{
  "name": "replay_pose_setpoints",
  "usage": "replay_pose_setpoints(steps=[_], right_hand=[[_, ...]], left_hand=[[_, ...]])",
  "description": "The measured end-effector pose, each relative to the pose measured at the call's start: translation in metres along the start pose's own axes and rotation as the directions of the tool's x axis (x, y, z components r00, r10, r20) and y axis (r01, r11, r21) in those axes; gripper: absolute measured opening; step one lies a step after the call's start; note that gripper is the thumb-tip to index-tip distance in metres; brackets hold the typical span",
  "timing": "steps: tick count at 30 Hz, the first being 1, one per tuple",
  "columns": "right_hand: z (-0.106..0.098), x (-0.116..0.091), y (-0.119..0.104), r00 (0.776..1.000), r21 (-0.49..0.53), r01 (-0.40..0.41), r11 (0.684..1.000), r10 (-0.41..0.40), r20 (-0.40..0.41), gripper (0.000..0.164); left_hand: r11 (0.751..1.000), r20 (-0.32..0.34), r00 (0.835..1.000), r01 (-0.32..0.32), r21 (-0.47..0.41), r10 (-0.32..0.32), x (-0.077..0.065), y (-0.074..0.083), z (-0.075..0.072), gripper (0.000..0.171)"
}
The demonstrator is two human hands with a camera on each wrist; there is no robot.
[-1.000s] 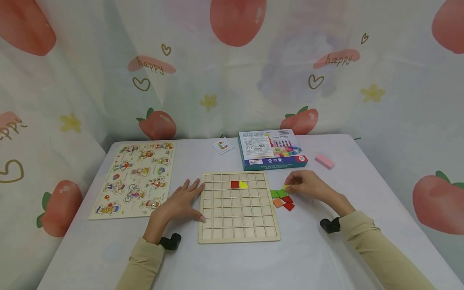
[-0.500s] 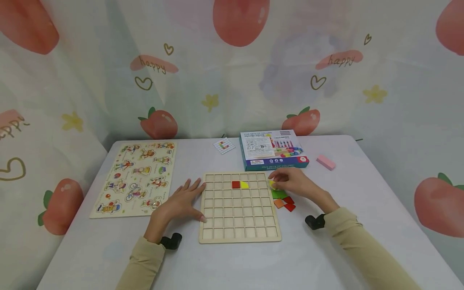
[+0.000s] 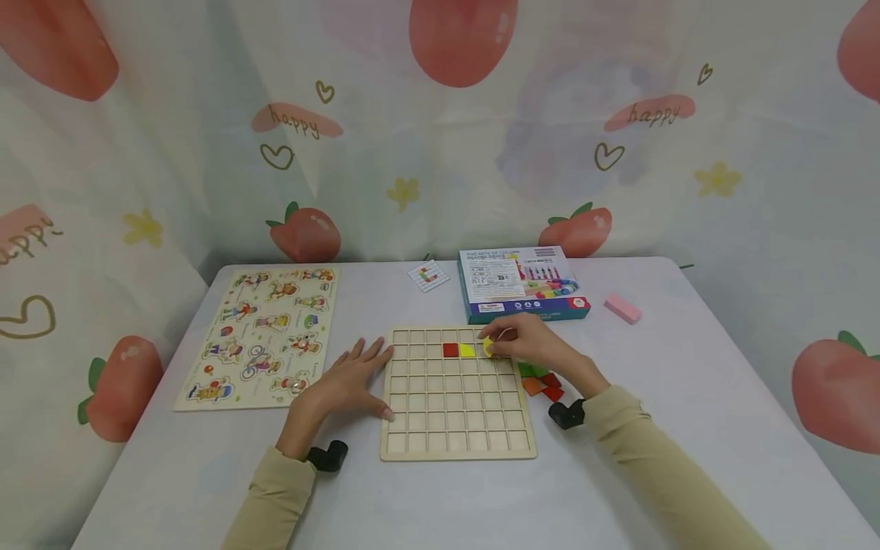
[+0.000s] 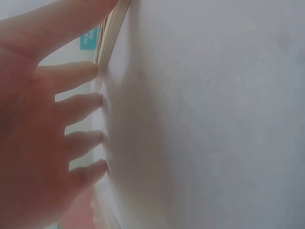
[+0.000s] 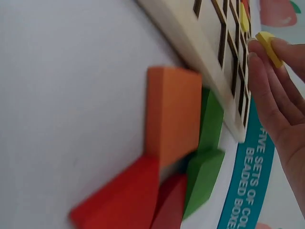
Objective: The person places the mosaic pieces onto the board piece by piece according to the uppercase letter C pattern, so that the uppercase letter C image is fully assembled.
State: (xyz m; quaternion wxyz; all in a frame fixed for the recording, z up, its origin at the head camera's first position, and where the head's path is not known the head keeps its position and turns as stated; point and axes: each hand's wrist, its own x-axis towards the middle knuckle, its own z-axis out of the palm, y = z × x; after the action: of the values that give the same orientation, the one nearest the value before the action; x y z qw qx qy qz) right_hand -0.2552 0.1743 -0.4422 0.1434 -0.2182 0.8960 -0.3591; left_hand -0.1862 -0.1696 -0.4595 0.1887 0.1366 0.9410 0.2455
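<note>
A wooden grid board (image 3: 457, 401) lies on the table in the head view. A red square tile (image 3: 450, 350) and a yellow rounded tile (image 3: 467, 351) sit side by side in its second row. My right hand (image 3: 532, 344) pinches a yellow tile (image 5: 269, 49) between thumb and fingers, over the board's upper right cells. My left hand (image 3: 344, 382) has its fingers spread, with thumb and fingertips at the board's left edge. Beside the board's right edge lie an orange tile (image 5: 174, 114), green tiles (image 5: 205, 181) and red tiles (image 5: 124, 195), partly under my right hand in the head view.
Behind the board stands a beaded-boxes carton (image 3: 522, 286), with a pink block (image 3: 622, 308) to its right. A small pattern card (image 3: 428, 276) lies at the back. On the left is a wooden picture puzzle board (image 3: 264, 336).
My right hand has carried the yellow tile leftward from the loose tiles, over the board's upper right cells. The left hand has stayed at the board's left edge.
</note>
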Motion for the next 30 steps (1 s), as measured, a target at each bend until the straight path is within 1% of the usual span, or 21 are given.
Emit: replay_pose_setpoints(steps=[6,11,14,21,24,30], right_hand=[[0.009,0.012,-0.010,1.000,0.008,0.009,1.000,-0.009,0.013,0.016],[0.014,0.018,-0.022,1.000,0.038,-0.001,0.999,0.000,0.024,0.015],[0.018,0.022,-0.026,1.000,0.050,0.008,0.999,-0.010,0.030,0.015],[0.027,0.036,-0.029,0.998,0.039,0.037,0.999,-0.039,0.044,0.015],[0.030,0.041,-0.032,0.998,0.036,0.042,0.998,-0.043,0.054,0.014],[0.035,0.049,-0.040,0.996,0.025,0.052,0.998,-0.054,0.067,0.011]], left_hand=[[1.000,0.001,1.000,0.000,-0.009,0.000,0.001,-0.002,0.000,0.114],[1.000,0.003,1.000,-0.001,-0.004,0.001,0.001,-0.003,0.000,0.115],[1.000,0.007,1.000,-0.008,0.000,0.008,0.001,-0.002,0.000,0.115],[1.000,0.017,1.000,-0.010,0.008,0.010,0.001,-0.002,-0.001,0.114],[1.000,0.011,1.000,-0.020,0.008,0.019,0.000,-0.003,-0.002,0.114],[1.000,0.007,1.000,-0.017,-0.002,0.017,0.000,-0.002,-0.003,0.114]])
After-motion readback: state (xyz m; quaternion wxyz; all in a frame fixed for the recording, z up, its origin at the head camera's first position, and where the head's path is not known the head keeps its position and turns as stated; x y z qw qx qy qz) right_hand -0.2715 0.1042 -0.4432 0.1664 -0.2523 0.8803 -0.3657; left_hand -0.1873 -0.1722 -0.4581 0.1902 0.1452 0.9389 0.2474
